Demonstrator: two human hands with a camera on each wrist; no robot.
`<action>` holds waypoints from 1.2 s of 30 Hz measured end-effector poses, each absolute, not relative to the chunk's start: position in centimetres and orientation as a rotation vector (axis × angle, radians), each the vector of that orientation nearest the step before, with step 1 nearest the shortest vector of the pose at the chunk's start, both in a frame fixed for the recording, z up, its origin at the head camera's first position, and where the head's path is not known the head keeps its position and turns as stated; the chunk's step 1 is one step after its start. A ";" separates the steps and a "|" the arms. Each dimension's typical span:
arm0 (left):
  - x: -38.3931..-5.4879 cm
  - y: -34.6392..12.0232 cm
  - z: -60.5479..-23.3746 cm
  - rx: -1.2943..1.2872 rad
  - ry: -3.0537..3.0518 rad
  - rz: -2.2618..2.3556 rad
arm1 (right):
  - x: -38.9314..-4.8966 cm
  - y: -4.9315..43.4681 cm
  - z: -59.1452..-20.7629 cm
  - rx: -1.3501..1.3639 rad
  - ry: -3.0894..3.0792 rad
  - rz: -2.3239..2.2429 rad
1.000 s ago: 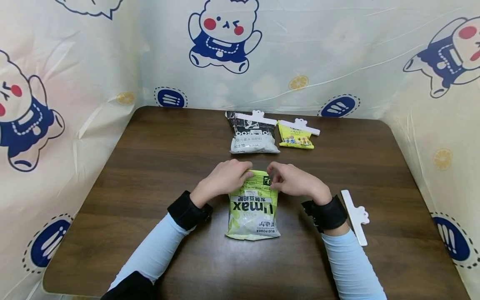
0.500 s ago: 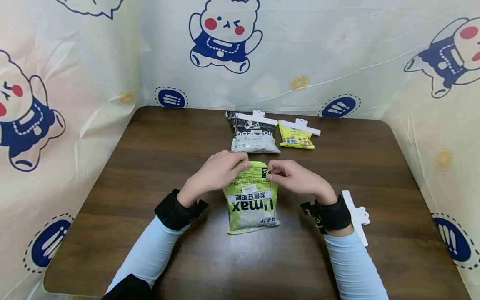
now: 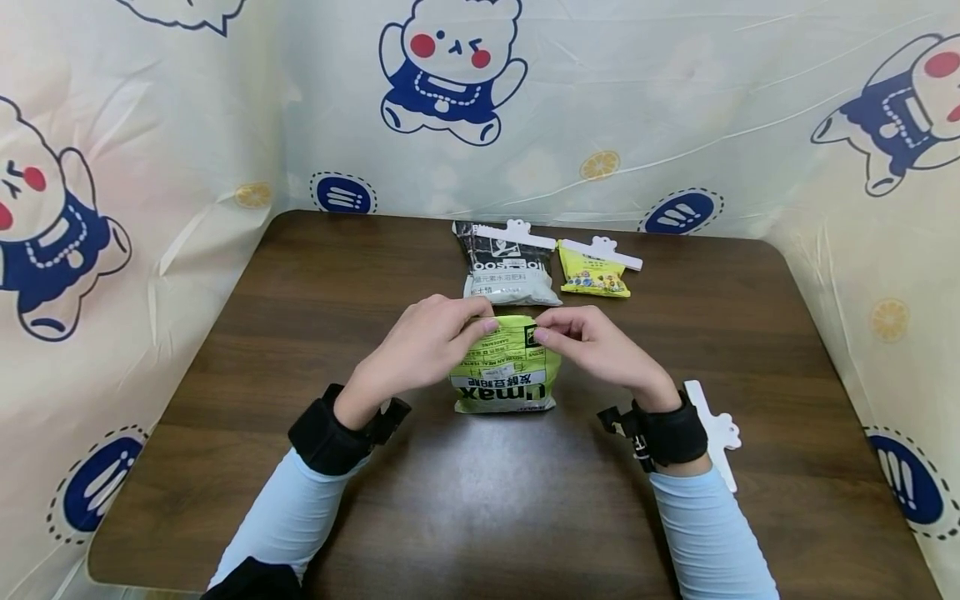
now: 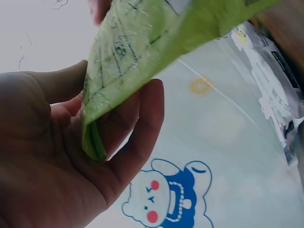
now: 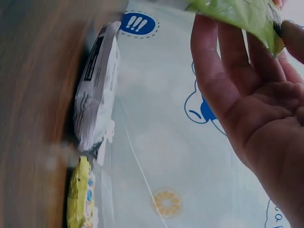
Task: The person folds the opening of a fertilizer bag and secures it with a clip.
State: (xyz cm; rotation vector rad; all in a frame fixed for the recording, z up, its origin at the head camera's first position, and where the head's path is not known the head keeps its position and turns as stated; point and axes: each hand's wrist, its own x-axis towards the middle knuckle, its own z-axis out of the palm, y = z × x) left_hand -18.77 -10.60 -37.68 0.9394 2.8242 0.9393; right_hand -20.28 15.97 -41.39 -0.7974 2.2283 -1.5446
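A green bag (image 3: 504, 367) printed "Umax" stands nearly upright in the middle of the table, its lettering upside down in the head view. My left hand (image 3: 420, 348) pinches the bag's upper left corner between thumb and fingers. At the upper right corner, my right hand (image 3: 603, 348) pinches the edge the same way. The left wrist view has the thumb on the near face of the green bag (image 4: 126, 54) and fingers curled behind it. Only a lower portion of the green bag (image 5: 237, 13) shows along the top of the right wrist view.
Behind stand a black-and-white bag (image 3: 510, 279) and a small yellow bag (image 3: 592, 275), each with a white sealing clip across its top. A loose white clip (image 3: 716, 433) lies beside my right wrist on the brown table (image 3: 480, 517). Printed curtains surround the table's back and sides.
Both hands have raised the green bag's top edge and shifted it away from me. From lying flat, the bag has tipped up, and its bottom edge has moved farther back.
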 end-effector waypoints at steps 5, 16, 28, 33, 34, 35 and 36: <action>-18.3 -10.1 -37.6 0.925 2.835 0.930 | -20.2 15.8 -41.3 -0.780 2.201 -1.573; -18.2 -9.9 -37.6 0.861 2.825 0.955 | -20.1 15.4 -41.4 -0.731 2.151 -1.582; -17.4 -9.9 -37.1 1.438 2.849 0.897 | -20.3 15.0 -42.0 -0.719 2.173 -1.550; -16.9 -9.6 -37.1 1.511 2.830 0.720 | -20.4 14.8 -42.3 -0.745 2.188 -1.523; -16.9 -9.6 -37.1 1.506 2.827 0.685 | -20.4 14.7 -42.3 -0.749 2.190 -1.518; -16.9 -9.6 -37.1 1.498 2.823 0.652 | -20.4 14.6 -42.3 -0.751 2.191 -1.515; -16.8 -9.5 -37.1 1.488 2.820 0.621 | -20.4 14.6 -42.3 -0.751 2.191 -1.512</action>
